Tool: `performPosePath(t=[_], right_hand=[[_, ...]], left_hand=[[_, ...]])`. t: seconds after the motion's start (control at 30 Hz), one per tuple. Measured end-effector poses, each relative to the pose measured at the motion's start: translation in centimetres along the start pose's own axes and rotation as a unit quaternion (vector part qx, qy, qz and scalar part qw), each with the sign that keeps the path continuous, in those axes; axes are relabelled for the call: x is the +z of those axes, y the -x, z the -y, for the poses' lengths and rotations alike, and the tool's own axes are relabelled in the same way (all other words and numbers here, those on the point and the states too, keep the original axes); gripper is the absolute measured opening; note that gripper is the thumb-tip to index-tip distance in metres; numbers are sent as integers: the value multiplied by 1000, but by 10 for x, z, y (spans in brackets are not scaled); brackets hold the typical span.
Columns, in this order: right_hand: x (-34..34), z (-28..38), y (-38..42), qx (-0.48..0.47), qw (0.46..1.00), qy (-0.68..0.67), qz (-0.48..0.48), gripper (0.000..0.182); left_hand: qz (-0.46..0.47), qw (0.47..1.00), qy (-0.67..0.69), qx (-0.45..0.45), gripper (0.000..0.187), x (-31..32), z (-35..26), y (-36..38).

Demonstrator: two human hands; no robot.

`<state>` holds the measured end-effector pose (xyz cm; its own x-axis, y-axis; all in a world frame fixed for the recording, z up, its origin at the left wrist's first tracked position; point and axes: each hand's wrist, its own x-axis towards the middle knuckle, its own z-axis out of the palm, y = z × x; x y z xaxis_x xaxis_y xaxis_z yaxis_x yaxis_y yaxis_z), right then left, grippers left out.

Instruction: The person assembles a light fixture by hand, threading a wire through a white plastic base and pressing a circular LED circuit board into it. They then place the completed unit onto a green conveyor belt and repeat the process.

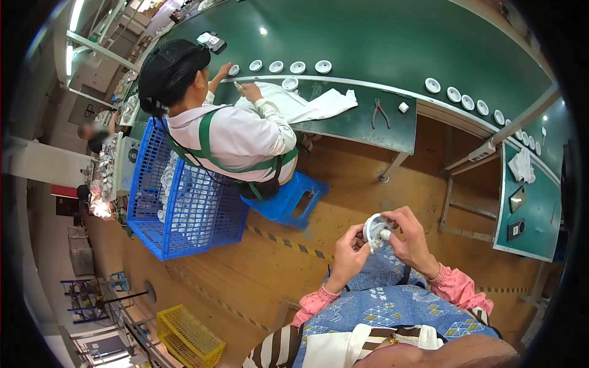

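In front of my lap I hold a white round dish-shaped part (372, 226), tilted with its hollow side partly facing me. My left hand (348, 256) grips its near left edge between thumb and fingers. On its right side my right hand (412, 240) is closed round the rim, with the thumb reaching across the inside. White coverings show at my thumb tips. Small details inside the part are hidden by my fingers.
A co-worker (227, 132) sits on a blue stool (288, 199) at a green bench (392, 138) with pliers (380, 113). Blue crates (184, 202) hold many white parts. White round parts (297, 67) line the long green table (368, 37). A yellow crate (190, 337) stands lower left.
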<state>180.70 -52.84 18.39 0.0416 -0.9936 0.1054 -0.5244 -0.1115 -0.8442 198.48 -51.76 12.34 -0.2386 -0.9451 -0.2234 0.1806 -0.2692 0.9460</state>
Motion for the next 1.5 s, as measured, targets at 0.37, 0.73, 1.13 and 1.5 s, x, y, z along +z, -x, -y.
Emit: performPosePath(t=[0.37,0.73,1.13,1.5], right_hand=[[-94,-39,150,127,980,-16,-153,39],[-233,-75,338,169,947,-61,-267,36],[-315,-98,428,220,893,-74,-386,15],[-367,-113,563,241,794,59,-554,20]], left_hand=[[167,977,-129,-30,42,128,17,46],[289,947,-130,-52,42,321,67,145],[413,900,-136,-14,44,449,92,168],[564,798,-160,-138,42,581,135,237]])
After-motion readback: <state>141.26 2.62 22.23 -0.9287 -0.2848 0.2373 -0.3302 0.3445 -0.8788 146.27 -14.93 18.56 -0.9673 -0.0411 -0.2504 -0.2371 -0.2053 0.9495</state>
